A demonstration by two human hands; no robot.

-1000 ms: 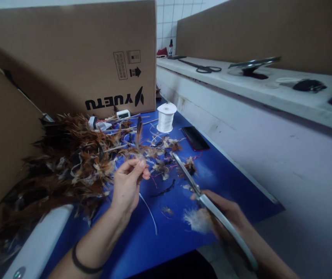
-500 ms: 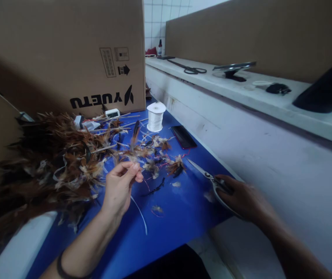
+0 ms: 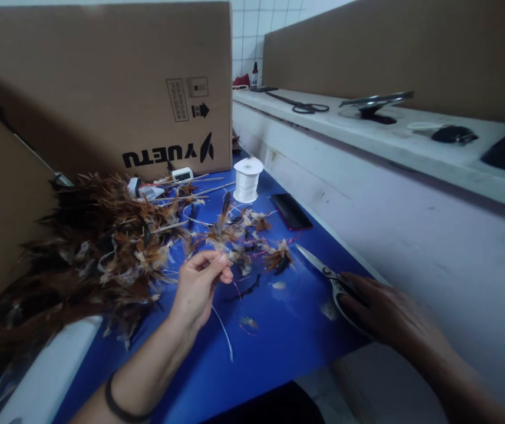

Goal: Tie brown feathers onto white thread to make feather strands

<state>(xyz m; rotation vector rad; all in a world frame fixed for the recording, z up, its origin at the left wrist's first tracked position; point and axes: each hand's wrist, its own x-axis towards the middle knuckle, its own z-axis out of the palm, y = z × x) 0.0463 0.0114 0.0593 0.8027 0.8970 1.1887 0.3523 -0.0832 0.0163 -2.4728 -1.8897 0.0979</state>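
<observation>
My left hand (image 3: pixel 199 285) is closed in a pinch above the table. A brown feather (image 3: pixel 224 219) with a fluffy base stands up from its fingertips, and a thin pink thread (image 3: pixel 237 288) hangs just below them. On the right, my right hand (image 3: pixel 378 309) is wrapped round the handles of a pair of scissors (image 3: pixel 316 260). Their blades look closed and point forward and left, towards a small brown and black feather tuft (image 3: pixel 279 257). More loose tufts and pink thread lie between the two hands.
A large feather heap (image 3: pixel 102 247) covers the left side of the blue table (image 3: pixel 279 347). A white spool (image 3: pixel 247 182) and dark phone (image 3: pixel 291 211) stand or lie farther back. Behind is a cardboard box (image 3: pixel 102 88). Another pair of scissors (image 3: pixel 307 108) lies on the right ledge (image 3: pixel 332 123).
The view has turned slightly left, so the whole scene sits farther right in the picture. Both hands keep their grips and have hardly moved over the table.
</observation>
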